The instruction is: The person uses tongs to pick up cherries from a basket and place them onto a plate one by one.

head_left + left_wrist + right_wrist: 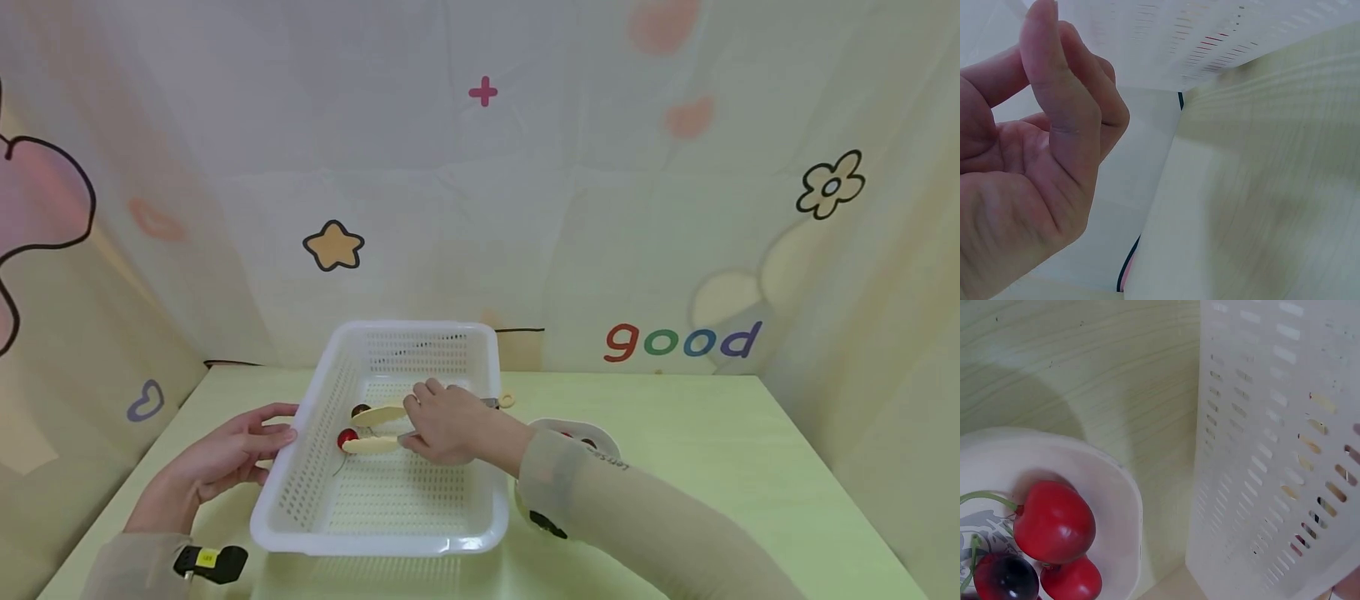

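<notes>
Inside the white slotted basket (420,529), my right hand (448,423) grips a pair of tongs (373,446) with cream tips and metal arms. The tips stand spread apart. A red cherry (345,437) with a stem lies at the end of the lower tip, and a dark cherry (361,409) is beside the upper one, partly covered by it. At the basket's left rim, my left hand (232,450) holds on with bent fingers. The left wrist view has this hand (1054,125) against the basket wall (1147,50).
Just right of the basket stands a white bowl (1119,494), partly under my right forearm, with red cherries (1055,522) and a dark cherry (1007,578) in it. A pale wood-grain table (697,467) lies beneath. Behind hangs a printed curtain (570,233).
</notes>
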The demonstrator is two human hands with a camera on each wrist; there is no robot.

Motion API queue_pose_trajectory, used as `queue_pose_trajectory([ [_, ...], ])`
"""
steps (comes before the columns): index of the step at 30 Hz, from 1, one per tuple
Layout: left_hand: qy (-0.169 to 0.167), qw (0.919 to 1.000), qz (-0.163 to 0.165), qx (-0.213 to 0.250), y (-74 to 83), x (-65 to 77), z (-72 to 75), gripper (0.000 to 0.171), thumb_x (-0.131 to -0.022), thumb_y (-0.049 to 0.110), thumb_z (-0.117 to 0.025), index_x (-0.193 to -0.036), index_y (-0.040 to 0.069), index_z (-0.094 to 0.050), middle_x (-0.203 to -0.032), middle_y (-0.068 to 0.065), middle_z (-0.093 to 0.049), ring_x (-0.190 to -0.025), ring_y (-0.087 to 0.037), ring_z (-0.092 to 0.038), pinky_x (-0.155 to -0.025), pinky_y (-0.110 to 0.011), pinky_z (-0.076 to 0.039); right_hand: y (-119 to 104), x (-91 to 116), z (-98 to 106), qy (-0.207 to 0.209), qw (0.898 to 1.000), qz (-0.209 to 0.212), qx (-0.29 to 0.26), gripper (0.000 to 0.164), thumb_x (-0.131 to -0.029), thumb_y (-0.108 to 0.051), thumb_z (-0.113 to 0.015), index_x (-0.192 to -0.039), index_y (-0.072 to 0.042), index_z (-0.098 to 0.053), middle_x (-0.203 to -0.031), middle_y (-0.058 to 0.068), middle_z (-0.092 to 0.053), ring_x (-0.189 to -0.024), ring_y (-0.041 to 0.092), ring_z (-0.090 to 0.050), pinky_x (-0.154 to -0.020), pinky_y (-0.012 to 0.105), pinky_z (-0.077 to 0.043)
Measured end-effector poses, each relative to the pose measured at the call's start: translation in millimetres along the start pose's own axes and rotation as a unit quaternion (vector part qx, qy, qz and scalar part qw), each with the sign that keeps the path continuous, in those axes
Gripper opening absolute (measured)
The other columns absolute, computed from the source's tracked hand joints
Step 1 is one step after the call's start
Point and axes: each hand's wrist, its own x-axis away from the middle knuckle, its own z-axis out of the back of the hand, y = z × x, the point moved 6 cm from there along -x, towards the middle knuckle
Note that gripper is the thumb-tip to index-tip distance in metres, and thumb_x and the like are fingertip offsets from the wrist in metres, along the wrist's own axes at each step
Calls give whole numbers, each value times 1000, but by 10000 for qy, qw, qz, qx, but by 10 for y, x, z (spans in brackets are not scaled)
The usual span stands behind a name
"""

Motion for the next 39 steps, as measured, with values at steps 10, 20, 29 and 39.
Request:
queue_pose_trajectory([
  [10,16,10000,-6,2,35,8,-4,53,-107,14,-55,-151,-2,-30,-120,-10,-67,-102,-29,-70,-79,-48,-60,-70,-49,-19,21,10000,22,48,52,-109,-52,-34,-131,-9,-55,-116,2,-54,-99,16,-48,-76,28,-48],
  [20,-149,9998,-77,92,28,-8,-8,50,-108,13,-53,-150,-1,-30,-120,-11,-68,-102,-29,-71,-80,-49,-60,-119,-41,-38,-164,9996,-35,209,50,-110,-51,-34,-129,-9,-55,-113,2,-55,-95,15,-47,-74,26,-48],
  [29,-276,9995,-138,122,11,3,-11,41,-109,12,-51,-147,4,-37,-119,-10,-69,-100,-30,-71,-77,-46,-60,-94,-26,-42,-280,9994,-155,92,47,-110,-48,-35,-131,-10,-54,-112,2,-55,-94,16,-46,-71,25,-47],
  [39,-357,9991,-227,102,6,2,-18,39,-109,11,-50,-146,5,-38,-118,-10,-71,-100,-28,-72,-75,-44,-61,-66,70,29,-21,9997,-103,226,44,-111,-46,-32,-124,-10,-55,-103,1,-53,-90,15,-46,-67,24,-46],
])
